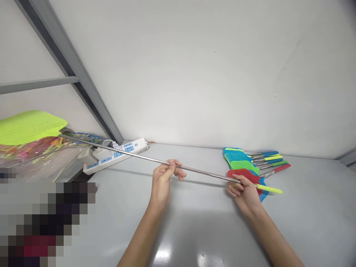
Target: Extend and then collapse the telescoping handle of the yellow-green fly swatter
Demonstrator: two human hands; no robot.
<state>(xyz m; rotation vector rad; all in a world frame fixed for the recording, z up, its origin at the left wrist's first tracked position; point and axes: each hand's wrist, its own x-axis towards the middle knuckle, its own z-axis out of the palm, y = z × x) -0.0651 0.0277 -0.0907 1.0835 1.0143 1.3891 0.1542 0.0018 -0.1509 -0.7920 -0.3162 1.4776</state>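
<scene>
Both hands share one grip on a long fly swatter, and the way they split the work explains its level, stretched-out pose: the right hand [244, 191] is closed around the yellow-green handle [268, 190] at the near end, its fingers wrapped under the rod, while the left hand [164, 176] pinches the thin metal rod [133, 155] further along between thumb and fingertips, a narrow hold suited to so slender a shaft. Held at two spots like this, the telescopic rod stays straight and clear of the bench [194, 222], running up and leftward over it to the lime-green mesh head [29, 127], which floats at the far left above a clear bag of coloured items [33, 154]; a rod this drawn out would likely sag or swing if gripped by the handle alone. The grey bench fills the lower part of the view and meets a plain pale wall [194, 74], with a grey metal frame [69, 63] slanting down to the corner. A white power strip [116, 154] with blue sockets lies along the back edge beneath the rod, a plug seated in it, seemingly kept close to the wall to be out of the way. Just behind the right hand sits a small stack of other swatters [244, 163], blue, green and red heads overlapping and their short, collapsed handles fanned to the right, laid together within easy reach.
</scene>
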